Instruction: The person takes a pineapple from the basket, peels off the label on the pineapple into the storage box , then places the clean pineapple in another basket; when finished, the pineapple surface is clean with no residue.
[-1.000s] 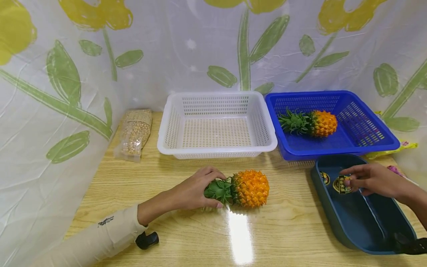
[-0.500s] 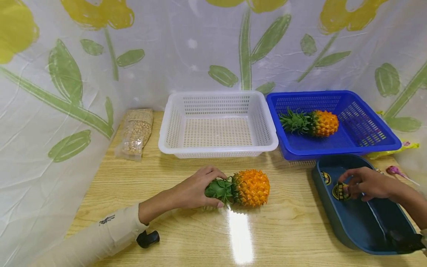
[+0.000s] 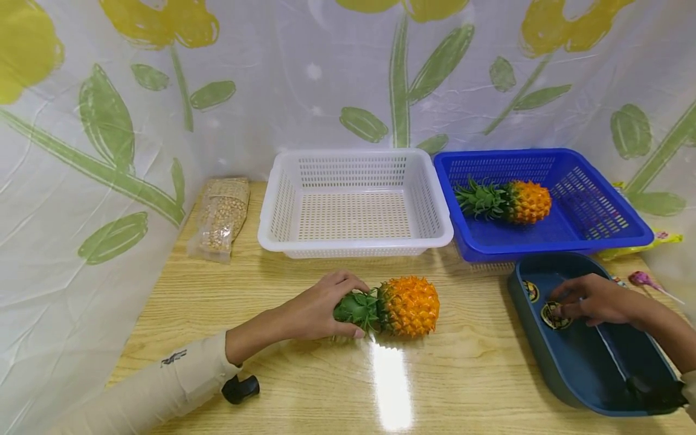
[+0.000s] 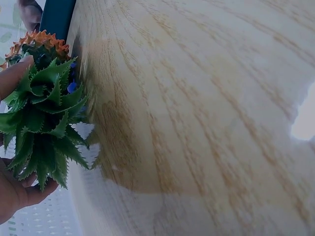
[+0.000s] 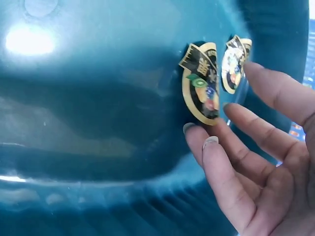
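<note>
My left hand (image 3: 326, 306) grips the leafy green crown of a small orange pineapple (image 3: 410, 307) lying on the table. In the left wrist view, the thumb and fingers curl around the crown (image 4: 42, 123). My right hand (image 3: 598, 300) reaches into a dark teal basin (image 3: 582, 356), its fingertips at a round black-and-gold fruit label (image 3: 554, 316). The right wrist view shows this label (image 5: 202, 83) against the basin's surface, with loosely bent fingers touching its lower edge. A second label (image 5: 234, 64) is beside it, near another fingertip.
Behind the left hand stands a white slotted basket (image 3: 353, 244). A blue basket (image 3: 565, 244) to its right contains another pineapple (image 3: 527, 201). A clear bag of kernels (image 3: 222, 214) lies at the left. A lollipop (image 3: 641, 278) and yellow packet (image 3: 652, 241) lie at the right.
The label that my right fingers held up in the basin now lies against its surface, with the fingertips lowered onto it. The left hand and its pineapple have stayed put.
</note>
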`<state>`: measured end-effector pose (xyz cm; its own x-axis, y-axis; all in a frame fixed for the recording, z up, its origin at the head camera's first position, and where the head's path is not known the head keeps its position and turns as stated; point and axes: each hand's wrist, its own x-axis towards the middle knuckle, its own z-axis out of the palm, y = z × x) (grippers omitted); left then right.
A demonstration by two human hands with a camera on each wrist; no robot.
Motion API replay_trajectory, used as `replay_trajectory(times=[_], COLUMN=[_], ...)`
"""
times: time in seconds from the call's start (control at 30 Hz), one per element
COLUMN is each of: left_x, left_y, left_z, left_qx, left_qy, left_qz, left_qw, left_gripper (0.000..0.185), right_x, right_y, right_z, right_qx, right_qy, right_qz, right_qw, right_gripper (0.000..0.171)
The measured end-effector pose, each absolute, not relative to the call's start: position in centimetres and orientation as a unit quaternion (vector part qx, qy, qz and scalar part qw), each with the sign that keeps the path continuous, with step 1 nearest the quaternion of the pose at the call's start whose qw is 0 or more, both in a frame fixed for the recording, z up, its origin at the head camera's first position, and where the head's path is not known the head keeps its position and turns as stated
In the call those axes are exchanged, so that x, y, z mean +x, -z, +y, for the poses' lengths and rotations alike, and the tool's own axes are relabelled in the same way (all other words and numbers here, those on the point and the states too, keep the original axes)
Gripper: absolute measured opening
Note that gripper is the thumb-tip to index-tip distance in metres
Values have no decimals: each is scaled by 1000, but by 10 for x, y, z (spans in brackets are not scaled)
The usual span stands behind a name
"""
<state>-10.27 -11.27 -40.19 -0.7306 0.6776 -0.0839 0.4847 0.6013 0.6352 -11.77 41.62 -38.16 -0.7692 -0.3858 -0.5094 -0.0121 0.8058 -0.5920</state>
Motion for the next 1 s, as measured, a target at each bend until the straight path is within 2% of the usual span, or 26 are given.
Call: replay_trajectory(times=[0.2,0.43,0.57,1.0], left_x=[-103,-103,-103,-104], left_y=[401,401,401,401], left_z=[-113,-113,-113,-113], left_qx=[331,329,326,323], left_qy=[-300,-300,-301,-301], left_qz=[880,880,881,881], left_qw=[162,164,167,168], left_gripper=[68,68,69,68], right_x=[-118,-118,-116,-109], right_y=[375,368,365,346], right_z=[418,417,415,396], right_qx=[-81,-68,-66,-125], right_qy=[287,271,257,276], right_qz=[894,907,920,931], right_qw=[334,316,287,203], right_gripper=[55,58,60,49])
